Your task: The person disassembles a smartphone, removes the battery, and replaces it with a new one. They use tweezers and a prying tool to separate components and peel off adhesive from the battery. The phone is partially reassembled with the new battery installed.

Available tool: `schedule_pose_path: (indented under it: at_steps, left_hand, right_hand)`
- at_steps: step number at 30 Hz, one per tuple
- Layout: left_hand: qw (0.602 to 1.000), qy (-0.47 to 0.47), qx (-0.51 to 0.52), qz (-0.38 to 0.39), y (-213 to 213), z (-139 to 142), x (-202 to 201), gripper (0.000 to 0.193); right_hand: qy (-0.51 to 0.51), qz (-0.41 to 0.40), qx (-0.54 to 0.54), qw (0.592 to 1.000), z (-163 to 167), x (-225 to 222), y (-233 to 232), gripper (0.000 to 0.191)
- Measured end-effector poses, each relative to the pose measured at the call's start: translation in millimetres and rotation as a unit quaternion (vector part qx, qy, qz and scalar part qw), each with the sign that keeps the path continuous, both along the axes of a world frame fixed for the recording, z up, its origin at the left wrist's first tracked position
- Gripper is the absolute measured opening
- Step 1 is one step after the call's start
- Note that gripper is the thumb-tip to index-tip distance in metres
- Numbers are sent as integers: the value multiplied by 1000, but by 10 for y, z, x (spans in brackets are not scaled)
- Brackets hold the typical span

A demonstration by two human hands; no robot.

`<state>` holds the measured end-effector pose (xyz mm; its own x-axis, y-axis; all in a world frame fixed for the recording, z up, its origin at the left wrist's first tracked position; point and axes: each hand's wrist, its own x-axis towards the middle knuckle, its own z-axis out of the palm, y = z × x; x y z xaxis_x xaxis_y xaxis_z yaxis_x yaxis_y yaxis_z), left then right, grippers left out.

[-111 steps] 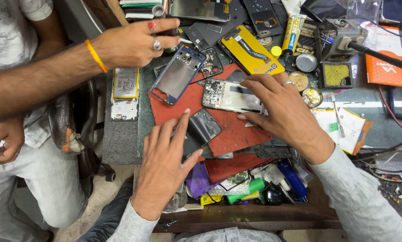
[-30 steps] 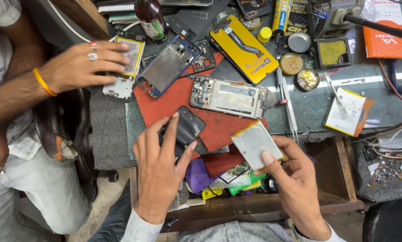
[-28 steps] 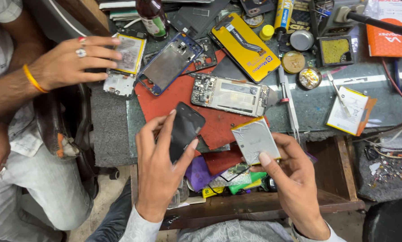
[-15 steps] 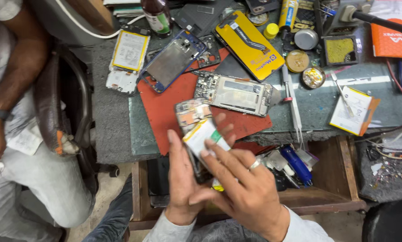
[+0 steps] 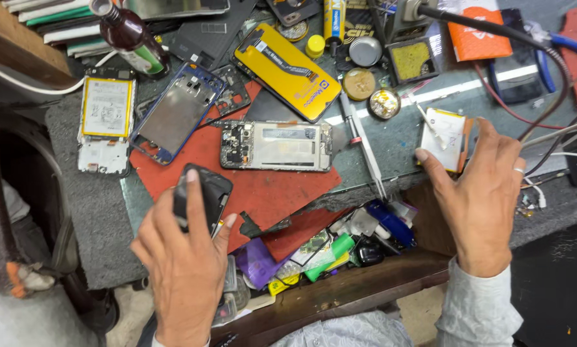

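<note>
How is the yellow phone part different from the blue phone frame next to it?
The yellow panel is solid, with a dark ribbon strip on it; the blue frame is a thin blue rim around a grey middle. The yellow panel lies off the red mat; the blue frame partly overlaps it. Both lie flat and untouched.

Matt red rubber mat [image 5: 269, 189]

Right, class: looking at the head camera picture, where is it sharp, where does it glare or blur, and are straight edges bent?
Head view: light is even with soft shadows; the left hand on the dark phone part and the right hand by the white battery are fairly sharp; mild sheen on the yellow panel; the bench edge bows slightly, as through a wide lens.
</note>
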<state>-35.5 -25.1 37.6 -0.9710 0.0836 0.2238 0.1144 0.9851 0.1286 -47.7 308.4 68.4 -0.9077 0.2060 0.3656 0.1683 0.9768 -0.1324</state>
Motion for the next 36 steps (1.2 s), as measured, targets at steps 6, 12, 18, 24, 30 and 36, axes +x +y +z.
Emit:
schedule_pose_path:
  at_steps: [6,12,18,24,30,36]
  left_hand:
    - [999,26,23,-17,12,61,-15,86]
    - [985,30,129,-112,154,177,-254,74]
    - [956,0,134,-262,143,202,-820,80]
    - [943,-15,127,-306,121,268,-949,82]
    - [916,-75,292,-265,305,282,-730,75]
    - [570,-313,743,-158,767,131,-188,95]
  right_hand:
    - [-20,-28,-110,993,-97,-14,165,77]
    - [75,-20,-110,991,-135,64,328,44]
    - [226,-3,-213,951,-155,204,288,24]
    - [170,87,-497,847,-125,343,20,14]
    - [39,79,-681,727,-134,306,-336,22]
    - [63,192,-402,893,-67,415,-735,28]
